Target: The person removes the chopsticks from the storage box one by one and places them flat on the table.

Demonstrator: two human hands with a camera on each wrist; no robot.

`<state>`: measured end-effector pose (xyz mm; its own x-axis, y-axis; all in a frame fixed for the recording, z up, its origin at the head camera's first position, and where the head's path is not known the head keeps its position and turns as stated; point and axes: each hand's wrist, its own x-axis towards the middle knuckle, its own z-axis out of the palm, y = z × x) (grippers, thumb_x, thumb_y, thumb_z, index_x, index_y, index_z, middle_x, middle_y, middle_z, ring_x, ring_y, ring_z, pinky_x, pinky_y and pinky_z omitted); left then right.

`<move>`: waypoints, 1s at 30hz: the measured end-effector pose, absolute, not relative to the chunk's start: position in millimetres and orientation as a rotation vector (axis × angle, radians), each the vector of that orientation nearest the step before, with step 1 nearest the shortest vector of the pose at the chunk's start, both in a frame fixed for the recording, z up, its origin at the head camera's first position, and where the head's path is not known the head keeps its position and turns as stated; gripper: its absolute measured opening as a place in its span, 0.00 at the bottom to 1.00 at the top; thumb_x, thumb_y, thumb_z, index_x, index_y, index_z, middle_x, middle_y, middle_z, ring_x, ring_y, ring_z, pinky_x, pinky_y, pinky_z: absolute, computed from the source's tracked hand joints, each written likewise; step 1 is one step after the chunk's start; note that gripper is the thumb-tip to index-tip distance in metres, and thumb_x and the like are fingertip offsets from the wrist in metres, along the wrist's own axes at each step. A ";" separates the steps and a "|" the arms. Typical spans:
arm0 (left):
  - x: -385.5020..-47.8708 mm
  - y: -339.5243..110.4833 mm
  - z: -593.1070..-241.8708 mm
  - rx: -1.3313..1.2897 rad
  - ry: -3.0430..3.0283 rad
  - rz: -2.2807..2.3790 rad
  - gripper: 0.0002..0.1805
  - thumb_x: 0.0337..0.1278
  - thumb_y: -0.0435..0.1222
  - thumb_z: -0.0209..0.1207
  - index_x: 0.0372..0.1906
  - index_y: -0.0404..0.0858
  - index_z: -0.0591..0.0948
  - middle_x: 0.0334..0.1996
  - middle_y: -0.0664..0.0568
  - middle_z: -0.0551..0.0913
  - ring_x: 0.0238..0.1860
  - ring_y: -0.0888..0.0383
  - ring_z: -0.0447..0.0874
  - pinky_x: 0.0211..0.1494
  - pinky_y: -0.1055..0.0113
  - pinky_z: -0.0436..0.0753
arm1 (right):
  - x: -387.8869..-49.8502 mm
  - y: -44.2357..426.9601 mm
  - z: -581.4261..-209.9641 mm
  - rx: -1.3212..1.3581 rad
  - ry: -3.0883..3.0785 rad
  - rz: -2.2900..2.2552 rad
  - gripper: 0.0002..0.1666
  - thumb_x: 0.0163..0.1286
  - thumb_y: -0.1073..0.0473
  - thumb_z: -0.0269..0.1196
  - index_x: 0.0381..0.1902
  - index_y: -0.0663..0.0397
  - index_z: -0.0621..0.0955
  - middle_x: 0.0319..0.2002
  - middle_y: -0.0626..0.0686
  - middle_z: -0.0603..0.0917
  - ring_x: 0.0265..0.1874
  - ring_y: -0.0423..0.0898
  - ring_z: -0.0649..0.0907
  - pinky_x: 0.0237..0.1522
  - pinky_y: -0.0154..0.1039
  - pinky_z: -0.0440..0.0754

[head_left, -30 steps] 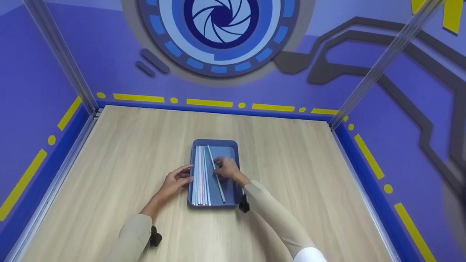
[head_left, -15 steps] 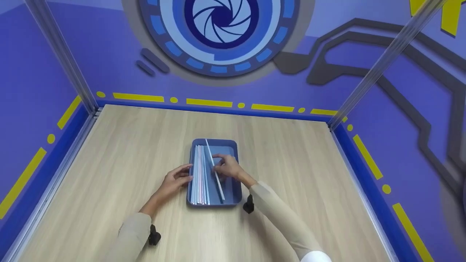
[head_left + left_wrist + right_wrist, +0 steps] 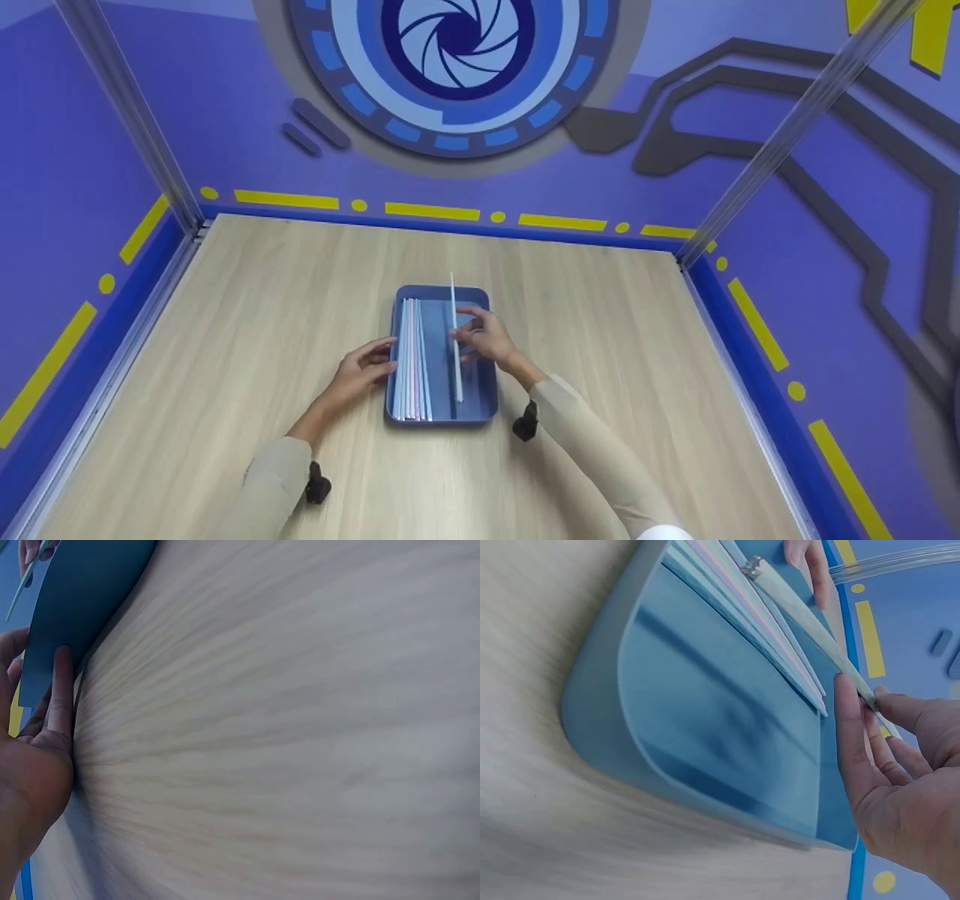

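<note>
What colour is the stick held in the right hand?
The stick is pale, a whitish green; the right wrist view shows it best.

The bench has a pale, wood-grained top, its streaks running from the far edge toward the near side, where the edge lies out of view. Directly on it stands a blue rectangular tray with low walls and rounded corners, about midway between the left and right edges, its long sides running roughly along the grain, its far end apart from the bench's far edge.
</note>
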<state>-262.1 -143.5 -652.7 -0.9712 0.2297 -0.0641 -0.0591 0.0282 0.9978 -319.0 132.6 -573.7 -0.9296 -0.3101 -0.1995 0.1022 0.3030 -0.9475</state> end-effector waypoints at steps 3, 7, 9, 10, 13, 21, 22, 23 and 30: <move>-261.5 -141.9 -652.5 0.161 2.097 2.039 0.30 0.68 0.34 0.63 0.73 0.38 0.71 0.63 0.34 0.76 0.57 0.52 0.78 0.54 0.70 0.85 | -318.2 139.0 -572.8 -0.185 2.233 -1.680 0.34 0.71 0.66 0.66 0.73 0.60 0.71 0.38 0.56 0.84 0.33 0.44 0.86 0.32 0.43 0.90; -261.4 -141.8 -652.5 0.164 2.088 2.041 0.30 0.68 0.35 0.64 0.73 0.39 0.72 0.64 0.35 0.76 0.57 0.54 0.78 0.54 0.69 0.85 | -317.7 148.1 -572.5 -0.178 2.260 -1.680 0.35 0.70 0.67 0.66 0.74 0.60 0.70 0.39 0.57 0.84 0.34 0.44 0.86 0.34 0.45 0.91; -261.8 -142.6 -652.6 0.174 2.083 2.044 0.31 0.68 0.35 0.64 0.73 0.38 0.71 0.64 0.34 0.75 0.57 0.54 0.78 0.54 0.69 0.85 | -318.0 152.0 -572.2 -0.175 2.265 -1.682 0.36 0.70 0.66 0.66 0.74 0.60 0.70 0.38 0.56 0.84 0.34 0.44 0.86 0.34 0.45 0.91; -262.0 -143.2 -652.8 0.179 2.083 2.045 0.31 0.68 0.35 0.64 0.73 0.38 0.71 0.64 0.34 0.75 0.57 0.55 0.79 0.54 0.69 0.85 | -318.3 153.7 -572.1 -0.173 2.262 -1.688 0.36 0.70 0.66 0.67 0.74 0.59 0.70 0.38 0.56 0.84 0.34 0.44 0.86 0.33 0.44 0.91; -263.1 -144.7 -653.3 0.190 2.090 2.042 0.31 0.69 0.35 0.63 0.73 0.37 0.70 0.64 0.34 0.75 0.56 0.56 0.79 0.54 0.69 0.85 | -319.4 158.2 -571.5 -0.171 2.240 -1.711 0.37 0.70 0.64 0.68 0.75 0.57 0.70 0.38 0.54 0.84 0.34 0.44 0.86 0.32 0.41 0.90; -263.0 -144.6 -655.3 0.205 2.119 2.033 0.30 0.69 0.34 0.63 0.73 0.37 0.71 0.65 0.33 0.75 0.60 0.48 0.78 0.56 0.72 0.83 | -319.7 174.2 -573.2 -0.121 2.254 -1.732 0.37 0.69 0.62 0.69 0.74 0.53 0.72 0.36 0.53 0.84 0.32 0.43 0.85 0.32 0.41 0.90; -262.9 -144.3 -655.3 0.202 2.125 2.028 0.29 0.69 0.34 0.63 0.73 0.37 0.72 0.65 0.34 0.75 0.61 0.47 0.78 0.56 0.72 0.83 | -319.7 176.7 -573.9 -0.109 2.256 -1.735 0.37 0.68 0.63 0.69 0.74 0.53 0.72 0.36 0.53 0.84 0.32 0.43 0.85 0.32 0.41 0.90; -262.8 -144.0 -655.3 0.197 2.129 2.024 0.29 0.69 0.34 0.63 0.73 0.38 0.72 0.65 0.35 0.75 0.61 0.47 0.77 0.56 0.72 0.83 | -319.6 179.1 -574.5 -0.099 2.260 -1.737 0.37 0.68 0.63 0.69 0.73 0.53 0.73 0.35 0.52 0.84 0.31 0.43 0.84 0.31 0.40 0.90; -263.9 -143.4 -654.7 0.167 2.120 2.018 0.29 0.69 0.34 0.62 0.73 0.39 0.72 0.65 0.36 0.75 0.59 0.52 0.78 0.56 0.71 0.84 | -318.1 194.0 -574.2 -0.046 2.282 -1.747 0.36 0.68 0.64 0.69 0.73 0.56 0.72 0.34 0.52 0.84 0.28 0.42 0.85 0.29 0.38 0.89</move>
